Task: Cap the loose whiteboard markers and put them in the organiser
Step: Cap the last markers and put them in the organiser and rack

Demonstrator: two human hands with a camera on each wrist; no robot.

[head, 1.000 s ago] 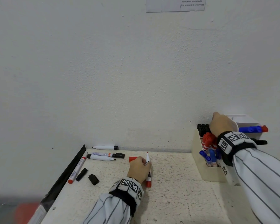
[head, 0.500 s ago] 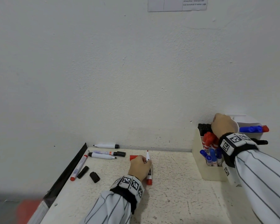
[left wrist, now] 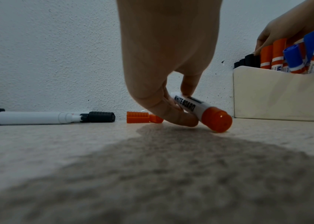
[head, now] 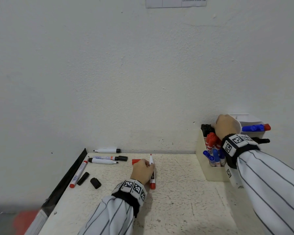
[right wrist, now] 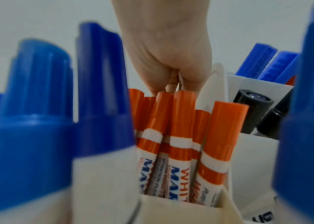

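An uncapped red whiteboard marker (head: pixel 152 178) (left wrist: pixel 200 109) lies on the table, tip toward the wall, its rear end tilted down onto the surface. My left hand (head: pixel 148 164) (left wrist: pixel 179 100) pinches its barrel between thumb and fingers. Its red cap (head: pixel 135 161) (left wrist: pixel 139 119) lies just left of that hand. The cream organiser (head: pixel 210 173) (left wrist: pixel 279 97) (right wrist: pixel 181 209) stands at the right against the wall, holding black, red and blue capped markers. My right hand (head: pixel 225 126) (right wrist: pixel 171 86) reaches down into it, fingertips closed on the top of a red marker there.
At the left lie several loose markers: one by the wall (head: pixel 107 150), two side by side (head: pixel 103 161), a slim red one (head: pixel 79 173). Two black caps (head: pixel 83 178) (head: pixel 95 183) lie near the table's dark left edge (head: pixel 66 180). A white box with blue markers (head: pixel 249 128) stands behind the organiser.
Both hands stay almost where they were. The left keeps its hold on the red marker and the right stays at the organiser. Only the head view has shifted slightly.
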